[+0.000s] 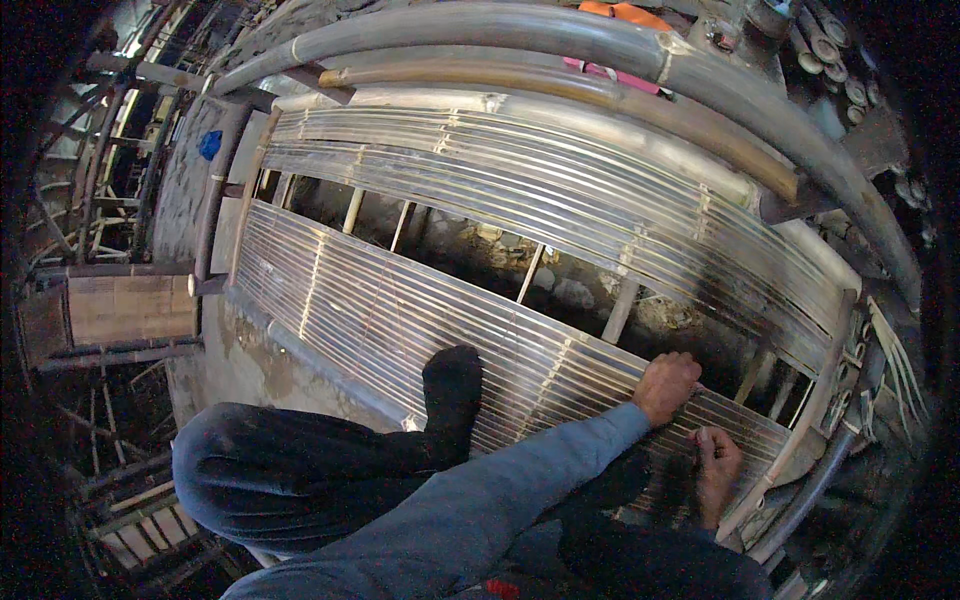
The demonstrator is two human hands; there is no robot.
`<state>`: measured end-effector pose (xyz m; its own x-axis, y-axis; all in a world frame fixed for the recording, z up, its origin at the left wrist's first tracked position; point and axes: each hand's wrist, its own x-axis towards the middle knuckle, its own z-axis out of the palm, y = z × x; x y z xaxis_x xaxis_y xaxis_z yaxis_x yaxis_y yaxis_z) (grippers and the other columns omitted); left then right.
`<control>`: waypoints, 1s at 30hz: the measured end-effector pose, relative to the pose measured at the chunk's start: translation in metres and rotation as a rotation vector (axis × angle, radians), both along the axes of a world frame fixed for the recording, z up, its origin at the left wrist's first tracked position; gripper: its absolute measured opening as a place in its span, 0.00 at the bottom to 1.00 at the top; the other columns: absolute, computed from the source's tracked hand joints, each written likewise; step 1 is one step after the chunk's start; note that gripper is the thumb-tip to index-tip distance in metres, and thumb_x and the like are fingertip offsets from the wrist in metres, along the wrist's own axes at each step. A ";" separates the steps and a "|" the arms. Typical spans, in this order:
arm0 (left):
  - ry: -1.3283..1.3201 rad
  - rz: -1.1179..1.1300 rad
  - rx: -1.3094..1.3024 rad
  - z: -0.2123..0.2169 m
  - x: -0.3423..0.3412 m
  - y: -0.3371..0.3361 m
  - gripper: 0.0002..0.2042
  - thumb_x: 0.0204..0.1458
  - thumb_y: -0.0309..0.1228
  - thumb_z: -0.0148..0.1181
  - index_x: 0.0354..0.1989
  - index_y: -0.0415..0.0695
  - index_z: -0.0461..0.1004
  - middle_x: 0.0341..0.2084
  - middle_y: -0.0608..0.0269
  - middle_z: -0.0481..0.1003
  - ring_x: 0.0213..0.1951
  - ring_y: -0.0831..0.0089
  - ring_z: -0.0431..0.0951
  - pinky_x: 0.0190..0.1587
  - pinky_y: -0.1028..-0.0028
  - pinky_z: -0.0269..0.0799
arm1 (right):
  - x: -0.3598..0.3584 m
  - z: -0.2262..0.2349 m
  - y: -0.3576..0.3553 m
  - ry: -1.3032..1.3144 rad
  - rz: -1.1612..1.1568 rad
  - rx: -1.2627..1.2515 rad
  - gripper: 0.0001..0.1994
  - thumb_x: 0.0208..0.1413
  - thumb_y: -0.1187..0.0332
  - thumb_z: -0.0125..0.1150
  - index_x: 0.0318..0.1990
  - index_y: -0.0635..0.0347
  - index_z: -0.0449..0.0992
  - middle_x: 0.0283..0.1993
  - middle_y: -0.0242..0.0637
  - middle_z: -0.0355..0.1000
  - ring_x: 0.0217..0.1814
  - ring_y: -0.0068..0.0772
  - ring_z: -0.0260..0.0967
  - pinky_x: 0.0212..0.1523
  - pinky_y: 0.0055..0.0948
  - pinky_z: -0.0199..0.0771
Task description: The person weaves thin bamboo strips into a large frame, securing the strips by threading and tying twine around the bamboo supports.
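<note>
Beneath me is a bamboo seat or bed frame with a near panel of thin slats (pixel 360 295) and a far slat panel (pixel 560 180). My left hand (pixel 668 388), at the end of a grey-blue sleeve, is closed with knuckles up at the near panel's far edge, by the gap. Just nearer and to its right, my right hand (pixel 718 468) is curled above the slats, thumb and fingertips together. Whatever either hand grips is too small or hidden to name. Thin pale bindings (pixel 560 362) cross the slats. My dark-socked foot (pixel 453 385) rests on the near panel.
Between the panels, a long gap (pixel 480 245) with cross-pieces shows rubble below. A thick bamboo rail (pixel 560 32) and a browner pole (pixel 560 84) run along the far side. Cut bamboo poles (pixel 822 48) lie at the far right. A brown panel (pixel 133 310) stands left.
</note>
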<state>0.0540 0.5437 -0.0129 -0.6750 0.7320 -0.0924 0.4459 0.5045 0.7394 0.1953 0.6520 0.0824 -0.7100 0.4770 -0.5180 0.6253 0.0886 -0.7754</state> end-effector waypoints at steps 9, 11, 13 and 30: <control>0.029 0.037 0.062 0.000 0.002 -0.004 0.10 0.51 0.35 0.61 0.36 0.42 0.75 0.34 0.51 0.75 0.42 0.52 0.76 0.46 0.54 0.71 | -0.031 0.031 -0.027 -0.034 0.106 0.117 0.11 0.64 0.67 0.58 0.37 0.69 0.78 0.33 0.35 0.76 0.39 0.26 0.70 0.45 0.29 0.68; 0.061 0.061 0.113 -0.001 0.007 0.000 0.11 0.51 0.36 0.61 0.37 0.42 0.75 0.34 0.51 0.74 0.41 0.51 0.76 0.45 0.54 0.72 | -0.025 0.027 -0.026 -0.042 0.098 0.159 0.11 0.64 0.66 0.57 0.39 0.68 0.79 0.36 0.38 0.78 0.41 0.29 0.72 0.48 0.30 0.70; 0.090 0.003 0.057 -0.002 0.005 0.000 0.11 0.51 0.36 0.61 0.38 0.43 0.76 0.35 0.51 0.74 0.40 0.51 0.76 0.44 0.54 0.72 | -0.015 0.018 -0.022 -0.015 0.057 0.207 0.12 0.65 0.65 0.57 0.43 0.66 0.81 0.41 0.42 0.80 0.45 0.34 0.75 0.51 0.34 0.71; 0.127 0.003 0.082 0.014 0.008 -0.003 0.12 0.49 0.28 0.60 0.43 0.55 0.78 0.37 0.62 0.75 0.42 0.61 0.78 0.45 0.62 0.65 | -0.002 0.042 -0.010 0.051 -0.029 0.338 0.18 0.67 0.71 0.50 0.61 0.65 0.72 0.40 0.37 0.74 0.41 0.29 0.70 0.47 0.28 0.71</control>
